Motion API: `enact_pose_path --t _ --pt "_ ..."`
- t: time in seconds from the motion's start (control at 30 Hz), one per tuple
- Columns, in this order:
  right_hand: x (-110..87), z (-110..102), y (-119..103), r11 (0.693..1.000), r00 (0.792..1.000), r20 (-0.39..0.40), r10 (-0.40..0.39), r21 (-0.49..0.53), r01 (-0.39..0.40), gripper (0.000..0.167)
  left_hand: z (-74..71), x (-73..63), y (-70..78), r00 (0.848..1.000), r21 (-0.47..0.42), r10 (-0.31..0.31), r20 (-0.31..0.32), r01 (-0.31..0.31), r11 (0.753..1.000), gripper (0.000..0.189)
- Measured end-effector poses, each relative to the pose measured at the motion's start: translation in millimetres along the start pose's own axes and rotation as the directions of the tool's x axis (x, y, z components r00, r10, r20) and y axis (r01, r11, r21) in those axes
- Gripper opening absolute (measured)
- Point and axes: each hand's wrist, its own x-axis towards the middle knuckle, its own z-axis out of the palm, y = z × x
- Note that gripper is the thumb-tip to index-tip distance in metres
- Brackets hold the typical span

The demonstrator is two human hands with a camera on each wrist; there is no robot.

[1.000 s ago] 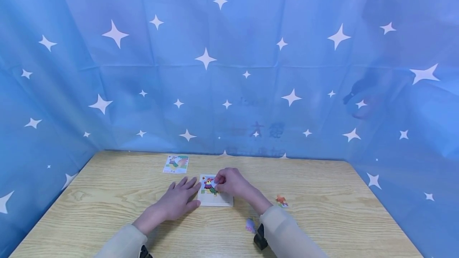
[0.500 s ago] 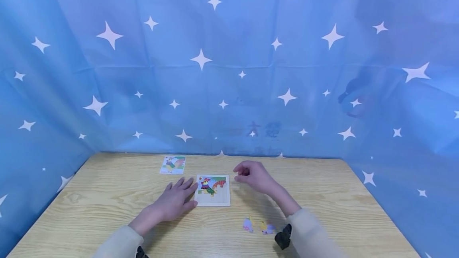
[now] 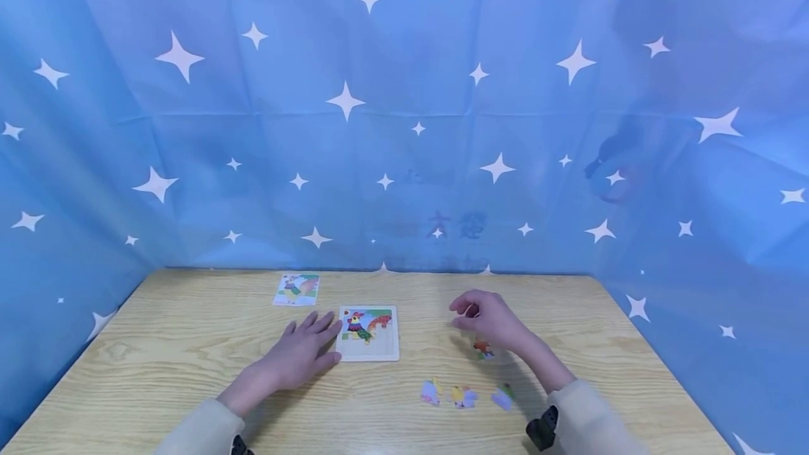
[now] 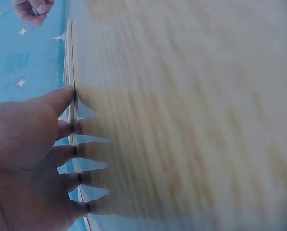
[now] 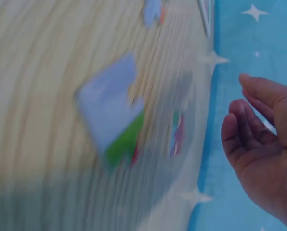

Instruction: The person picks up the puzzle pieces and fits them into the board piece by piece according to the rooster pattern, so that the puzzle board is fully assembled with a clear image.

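Observation:
A square puzzle board (image 3: 369, 354) with a pale frame lies at mid-table. Its upper part shows a rooster with red comb, green wing and orange tail; the lower part is bare wood. My left hand (image 3: 296, 353) rests palm down with spread fingers, thumb and index at the board's left edge. To the board's right, my right hand (image 3: 494, 320) hovers over the table, fingers loosely bent, nothing between thumb and fingertips. Just below it lies an orange-red puzzle piece (image 3: 484, 348). Nearer me lie a lilac piece (image 3: 430, 392), a yellow-and-lilac piece (image 3: 463, 398) and a lilac-and-green piece (image 5: 112, 108).
A picture card (image 3: 297, 290) of the same rooster lies behind the left hand, near the table's far edge. A blue curtain (image 3: 404, 125) with white stars hangs behind and beside the wooden table (image 3: 189, 328).
My right hand has lifted off the board and moved right, over the orange-red piece. The rooster's orange tail, covered before, now shows in the board. The left hand stays at the board's edge.

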Motion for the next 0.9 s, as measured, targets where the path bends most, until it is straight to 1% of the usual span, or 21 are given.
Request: enact_pose_path --t 0.1,0.3,0.37,0.5,0.6,0.8,0.9 --pt "-9.0 -7 8 1.0 1.0 0.006 0.022 0.01 -0.023 0.019 -1.5 -0.4 1.8 1.0 0.005 0.002 0.001 -0.002 1.0 0.06" --pt "-24.3 -17 20 0.999 0.999 0.027 0.033 0.011 -0.034 0.021 -2.1 0.0 2.6 1.0 0.001 0.013 0.003 -0.013 1.0 0.061" --pt "-28.1 -19 23 0.999 0.997 0.058 0.044 0.022 -0.046 0.023 -0.6 0.3 1.0 1.0 0.011 0.026 -0.006 -0.026 1.0 0.06" --pt "-33.8 -23 30 0.996 0.986 0.156 0.058 0.061 -0.068 0.03 0.1 -0.3 0.1 0.999 0.008 0.038 -0.02 -0.037 0.999 0.06" --pt "-35.1 -26 35 0.994 0.977 0.208 0.054 0.078 -0.072 0.035 -0.5 0.4 0.0 1.0 -0.007 0.025 -0.014 -0.026 1.0 0.06" --pt "-36.2 -25 41 0.991 0.971 0.233 0.052 0.112 -0.08 0.036 8.8 5.5 -9.7 0.999 0.009 0.02 -0.035 -0.02 1.0 0.059" --pt "-37.3 -23 43 0.992 0.972 0.231 0.047 0.107 -0.073 0.034 9.5 5.9 -9.4 0.999 0.018 0.021 -0.033 -0.021 1.0 0.059"
